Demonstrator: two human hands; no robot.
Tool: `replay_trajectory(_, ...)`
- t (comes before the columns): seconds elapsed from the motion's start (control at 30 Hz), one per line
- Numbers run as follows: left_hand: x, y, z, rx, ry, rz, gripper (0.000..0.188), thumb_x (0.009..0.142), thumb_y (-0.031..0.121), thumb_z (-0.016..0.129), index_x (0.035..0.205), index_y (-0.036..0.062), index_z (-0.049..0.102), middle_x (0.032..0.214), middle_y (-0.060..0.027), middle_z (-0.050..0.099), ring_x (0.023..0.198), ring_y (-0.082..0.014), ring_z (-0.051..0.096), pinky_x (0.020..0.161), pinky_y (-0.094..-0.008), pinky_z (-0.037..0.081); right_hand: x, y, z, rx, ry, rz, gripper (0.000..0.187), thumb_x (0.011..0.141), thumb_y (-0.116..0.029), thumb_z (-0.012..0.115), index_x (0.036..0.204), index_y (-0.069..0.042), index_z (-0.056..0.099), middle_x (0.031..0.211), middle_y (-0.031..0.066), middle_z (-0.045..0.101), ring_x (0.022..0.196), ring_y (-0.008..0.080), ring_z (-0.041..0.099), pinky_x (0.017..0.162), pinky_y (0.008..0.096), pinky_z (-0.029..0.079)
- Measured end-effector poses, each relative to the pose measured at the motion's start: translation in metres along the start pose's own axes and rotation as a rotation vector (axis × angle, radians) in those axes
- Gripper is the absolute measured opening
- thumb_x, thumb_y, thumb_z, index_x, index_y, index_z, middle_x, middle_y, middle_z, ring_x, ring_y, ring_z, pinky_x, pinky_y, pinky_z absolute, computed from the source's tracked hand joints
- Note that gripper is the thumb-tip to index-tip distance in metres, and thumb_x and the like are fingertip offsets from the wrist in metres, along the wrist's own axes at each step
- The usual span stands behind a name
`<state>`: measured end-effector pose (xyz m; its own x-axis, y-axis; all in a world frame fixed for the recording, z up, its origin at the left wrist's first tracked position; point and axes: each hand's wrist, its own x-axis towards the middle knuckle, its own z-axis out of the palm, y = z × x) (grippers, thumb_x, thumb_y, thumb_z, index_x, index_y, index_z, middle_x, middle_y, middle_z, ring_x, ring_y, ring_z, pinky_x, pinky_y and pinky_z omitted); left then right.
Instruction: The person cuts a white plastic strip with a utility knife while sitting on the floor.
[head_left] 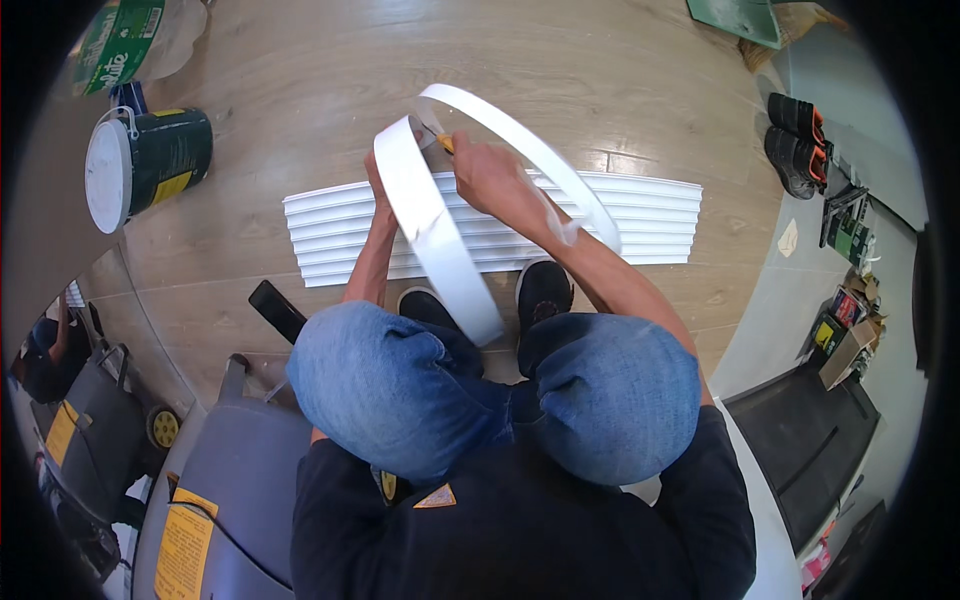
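Note:
A long white flexible strip [440, 235] is bent into a loop in front of my knees. My left hand [378, 185] is mostly hidden behind the near side of the strip and grips it. My right hand [487, 172] is closed on a small yellow-handled cutter [441, 141] whose tip meets the strip at the top of the loop. Under the loop, several white moulding strips [640, 215] lie side by side on the wooden floor. My black shoes [543, 290] stand at their near edge.
A dark paint bucket with a white lid [145, 160] stands at the left, a large clear bottle [130, 40] behind it. A black flat object [277, 310] lies by my left knee. Grey cases [235, 480] sit lower left. Black boots [797, 145] and boxes sit at the right.

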<state>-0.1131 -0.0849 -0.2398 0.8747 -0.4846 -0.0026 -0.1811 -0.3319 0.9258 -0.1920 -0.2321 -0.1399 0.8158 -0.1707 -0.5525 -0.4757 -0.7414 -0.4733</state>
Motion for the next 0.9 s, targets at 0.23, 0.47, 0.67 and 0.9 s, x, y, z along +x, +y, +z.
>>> replay_trajectory(0.23,-0.002,0.016,0.002,-0.142,0.070,-0.231,0.020,0.087,0.020,0.066,0.077,0.0035,0.060,0.063,0.0046,0.044,0.058,-0.0083,0.038,0.049,-0.0290,0.035,-0.014,0.009,0.007,0.050,0.079,-0.069,0.018,0.092,-0.016,0.047,0.099,0.001,0.042,0.075,0.0270,0.061,0.073,0.0453,0.061,0.064,0.0544,0.046)
replay_trajectory(0.47,0.000,0.061,-0.010,-0.202,0.038,-0.418,0.029,0.088,0.024,0.063,0.100,-0.0024,0.063,0.085,-0.0088,0.063,0.077,-0.0172,0.052,0.073,-0.0313,0.043,-0.001,0.025,0.048,0.059,0.310,-0.237,0.014,0.087,-0.010,0.050,0.095,0.001,0.046,0.064,0.0214,0.058,0.057,0.0372,0.060,0.051,0.0460,0.046)
replay_trajectory(0.67,-0.003,0.044,-0.014,-0.029,-0.005,-0.405,0.024,0.088,0.021,0.064,0.094,-0.0014,0.063,0.079,-0.0042,0.058,0.071,-0.0139,0.051,0.065,-0.0294,0.042,0.019,0.032,0.052,-0.063,0.314,-0.364,0.020,0.088,-0.013,0.049,0.098,0.003,0.044,0.069,0.0274,0.060,0.066,0.0457,0.060,0.060,0.0538,0.045)
replay_trajectory(0.9,0.002,0.031,-0.001,-0.154,0.047,-0.351,0.029,0.089,0.027,0.061,0.097,-0.0005,0.065,0.085,-0.0082,0.064,0.075,-0.0175,0.054,0.071,-0.0316,0.044,0.012,0.009,0.015,0.211,0.070,-0.076,0.022,0.087,-0.010,0.048,0.103,0.005,0.045,0.078,0.0284,0.062,0.075,0.0461,0.061,0.067,0.0536,0.047)
